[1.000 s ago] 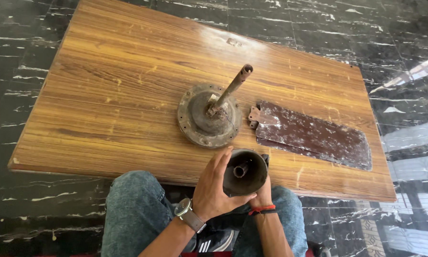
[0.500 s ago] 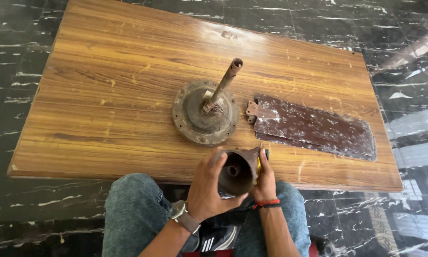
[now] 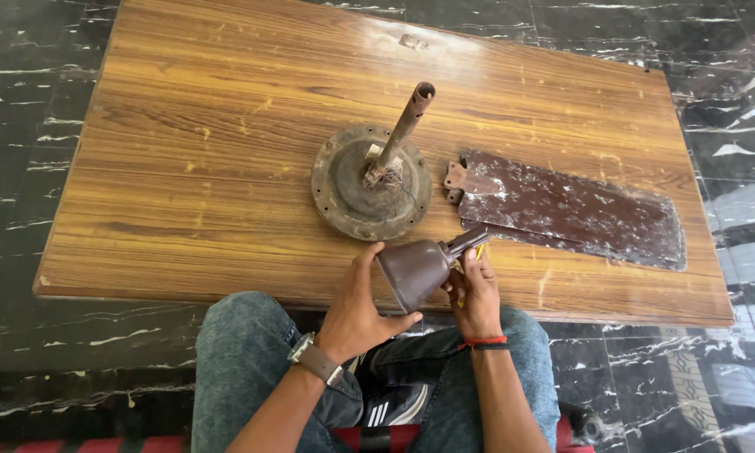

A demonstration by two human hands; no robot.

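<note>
I see both hands at the near edge of the worktop (image 3: 184, 168), sharing a brown metal cone (image 3: 417, 267). My left hand (image 3: 356, 310) cups its wide mouth at 7 o'clock; my right hand (image 3: 475, 294) pinches the narrow neck, fingers closed — the long axis runs toward 2 o'clock. Beyond, at 12 o'clock, stands the rusty motor disc (image 3: 371, 182) — fan blades (image 3: 570, 216) lie at 2.
</note>
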